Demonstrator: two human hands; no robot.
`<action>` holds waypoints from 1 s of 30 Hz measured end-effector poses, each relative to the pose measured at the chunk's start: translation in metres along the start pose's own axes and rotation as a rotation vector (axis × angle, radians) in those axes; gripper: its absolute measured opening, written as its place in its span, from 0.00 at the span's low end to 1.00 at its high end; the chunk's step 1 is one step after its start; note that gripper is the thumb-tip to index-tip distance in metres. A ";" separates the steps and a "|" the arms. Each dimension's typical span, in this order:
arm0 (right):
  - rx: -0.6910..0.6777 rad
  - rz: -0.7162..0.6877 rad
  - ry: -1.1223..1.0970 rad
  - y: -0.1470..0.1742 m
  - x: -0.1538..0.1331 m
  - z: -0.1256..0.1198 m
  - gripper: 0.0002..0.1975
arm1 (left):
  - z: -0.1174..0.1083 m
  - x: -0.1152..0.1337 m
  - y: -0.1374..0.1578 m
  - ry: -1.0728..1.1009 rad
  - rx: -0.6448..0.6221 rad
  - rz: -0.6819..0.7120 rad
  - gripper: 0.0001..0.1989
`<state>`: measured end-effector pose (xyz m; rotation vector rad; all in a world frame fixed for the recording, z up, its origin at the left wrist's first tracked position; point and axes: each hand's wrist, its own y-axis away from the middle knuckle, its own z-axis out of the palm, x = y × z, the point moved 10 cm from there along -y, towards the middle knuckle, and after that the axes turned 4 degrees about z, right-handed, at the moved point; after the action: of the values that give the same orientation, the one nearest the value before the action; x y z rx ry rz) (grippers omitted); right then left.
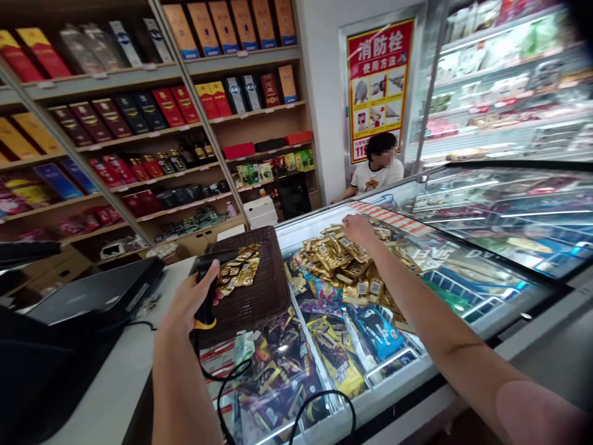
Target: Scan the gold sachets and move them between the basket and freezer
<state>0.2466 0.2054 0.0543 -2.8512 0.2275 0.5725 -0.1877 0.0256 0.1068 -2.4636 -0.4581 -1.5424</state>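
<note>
My left hand is wrapped round a black and yellow barcode scanner, its head over a dark brown woven basket. Several gold packets lie in the basket, just past the scanner. My right hand reaches across a heap of small gold packets that carry white barcode labels. Its fingers are curled together at the far side of the heap; what they hold, if anything, is hidden. The heap rests on an open chest freezer among colourful ice cream packs, including a yellow pack and a blue pack.
A black cable loops across the freezer's glass lid. Left is a white counter with a black device. Shelves of boxes line the wall. A person sits behind the freezer, near a red poster.
</note>
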 end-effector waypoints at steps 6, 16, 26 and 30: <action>-0.161 -0.331 -0.182 0.053 -0.188 0.032 0.16 | -0.030 -0.023 -0.004 0.033 0.095 -0.026 0.31; -0.340 -0.559 -0.024 0.063 -0.343 0.168 0.19 | -0.037 -0.022 0.005 0.130 0.069 0.018 0.31; -0.428 -0.840 0.210 0.041 -0.368 0.209 0.39 | -0.031 -0.015 0.004 0.156 0.009 0.076 0.30; -0.355 -0.940 0.211 0.044 -0.367 0.190 0.41 | -0.032 -0.010 0.009 0.145 0.033 0.060 0.32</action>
<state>-0.1653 0.2493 0.0207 -2.8666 -1.2190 0.1078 -0.2151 0.0051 0.1112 -2.2987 -0.3781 -1.6607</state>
